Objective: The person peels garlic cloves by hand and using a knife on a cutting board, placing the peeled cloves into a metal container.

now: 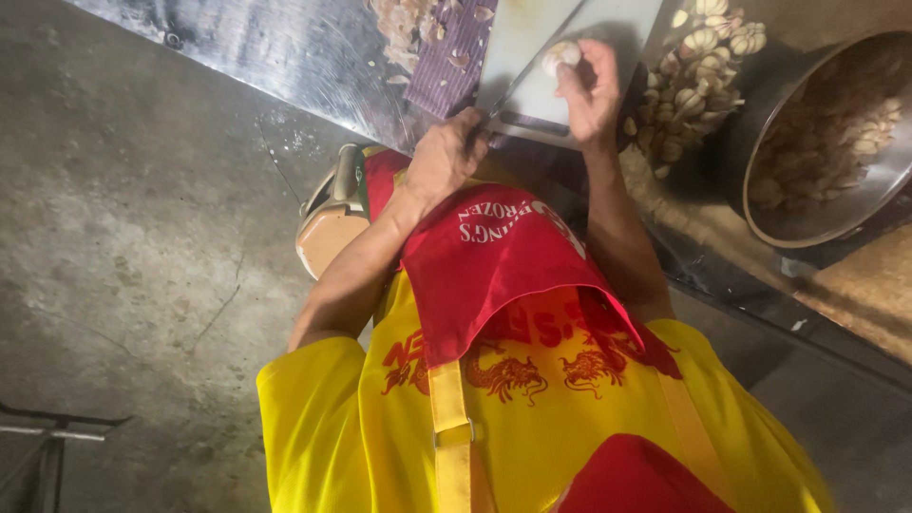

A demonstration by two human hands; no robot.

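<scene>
- Head view: the bench, a steel surface, is seen across the top of the frame, with a pale cutting board set on it in front of the red apron
- Head view: the garlic bulb is held over the board, pinched from its right side by the right hand; the thumb and fingertips are closed around it, and the rest of the fingers are curled behind
- Head view: the left hand is closed in a fist at the near edge of the board, and the handle of a knife appears to be gripped in it, though the handle itself is hidden by the fingers
- Head view: the blade is laid as a long slant from the left fist up and to the right, so that its long axis passes just left of the bulb; whether steel touches garlic cannot be told
- Head view: the bulb is thus placed up and to the right of the left fist, close by, with the right hand far the nearer of the two
- Head view: a heap of unpeeled garlic is piled just right of the right hand, and a metal bowl of pale cloves is set further right; papery peelings are scattered on a purple mat to the left
</scene>
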